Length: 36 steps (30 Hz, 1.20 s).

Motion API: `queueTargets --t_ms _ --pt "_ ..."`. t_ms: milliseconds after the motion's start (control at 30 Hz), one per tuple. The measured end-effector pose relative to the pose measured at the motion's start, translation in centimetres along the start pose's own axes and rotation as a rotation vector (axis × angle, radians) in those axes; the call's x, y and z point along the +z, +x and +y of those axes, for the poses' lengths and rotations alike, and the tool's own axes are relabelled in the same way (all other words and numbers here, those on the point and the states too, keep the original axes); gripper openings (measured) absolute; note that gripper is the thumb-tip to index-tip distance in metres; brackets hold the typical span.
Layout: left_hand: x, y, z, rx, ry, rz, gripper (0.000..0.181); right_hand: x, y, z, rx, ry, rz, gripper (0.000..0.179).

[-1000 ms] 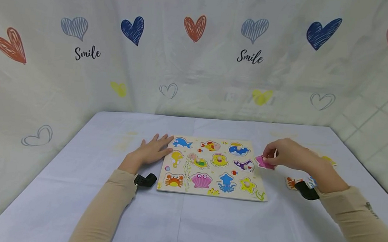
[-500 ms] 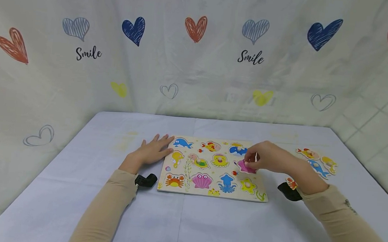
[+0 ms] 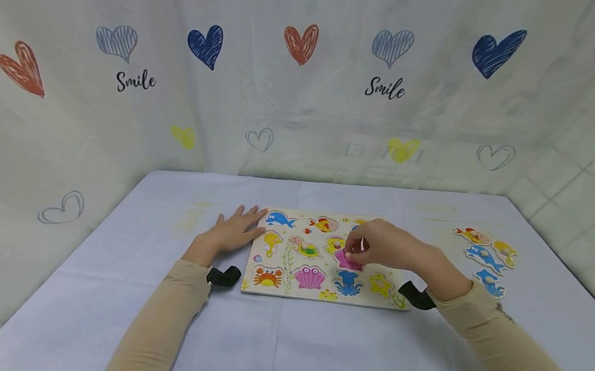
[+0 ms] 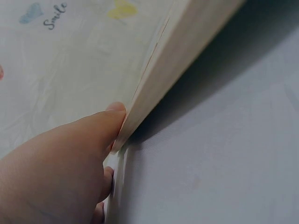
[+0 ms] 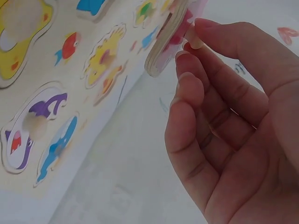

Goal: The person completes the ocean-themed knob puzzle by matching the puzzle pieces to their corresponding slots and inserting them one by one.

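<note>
A wooden puzzle board point(image 3: 296, 294) with sea animal pictures lies flat on the table. My left hand point(image 3: 228, 232) rests at its left edge with fingers spread; in the left wrist view the thumb point(image 4: 110, 119) touches the board's side. Above the board, my right hand point(image 3: 391, 245) pinches a pink shell puzzle piece point(image 3: 348, 263) by its knob. The piece is held over the area between the octopus point(image 3: 332, 245) and the squid point(image 3: 347, 286). In the right wrist view, the piece's wooden edge point(image 5: 163, 51) is tilted and apart from the board.
Loose puzzle pieces lie on the right of the table: a red and yellow fish point(image 3: 471, 235), a yellow piece point(image 3: 504, 251), a blue whale point(image 3: 484, 257) and another blue piece point(image 3: 489, 283). Behind the white table hangs a curtain point(image 3: 326, 110) with printed hearts.
My right hand has carried the pink shell piece leftward, from beside the board's right edge to over its middle. The loose pieces at right have come into view. My left hand has stayed put.
</note>
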<state>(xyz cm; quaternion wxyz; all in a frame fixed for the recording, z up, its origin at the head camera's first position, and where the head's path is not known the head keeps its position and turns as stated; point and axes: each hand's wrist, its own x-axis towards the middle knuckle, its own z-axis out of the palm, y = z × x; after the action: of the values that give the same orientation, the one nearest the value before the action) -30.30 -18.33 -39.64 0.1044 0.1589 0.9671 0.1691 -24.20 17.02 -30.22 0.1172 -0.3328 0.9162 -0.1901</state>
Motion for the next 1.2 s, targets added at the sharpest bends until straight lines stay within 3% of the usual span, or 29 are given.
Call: queueTargets --t_ms 100,433,867,1200 --pt "0.0 0.0 -0.1 0.000 -0.002 -0.002 0.069 0.3 0.5 -0.7 -0.041 -0.015 0.005 0.005" --pt "-0.1 0.1 -0.2 0.006 0.005 -0.002 0.069 1.9 2.5 -2.6 -0.068 -0.034 -0.051 0.005" --pt "-0.2 0.0 -0.1 0.020 0.000 0.000 0.068 3.8 4.2 -3.4 -0.054 -0.065 -0.085 0.004" --pt "-0.1 0.1 -0.1 0.017 0.003 -0.005 0.068 4.4 4.7 -4.2 0.005 -0.063 -0.112 0.004"
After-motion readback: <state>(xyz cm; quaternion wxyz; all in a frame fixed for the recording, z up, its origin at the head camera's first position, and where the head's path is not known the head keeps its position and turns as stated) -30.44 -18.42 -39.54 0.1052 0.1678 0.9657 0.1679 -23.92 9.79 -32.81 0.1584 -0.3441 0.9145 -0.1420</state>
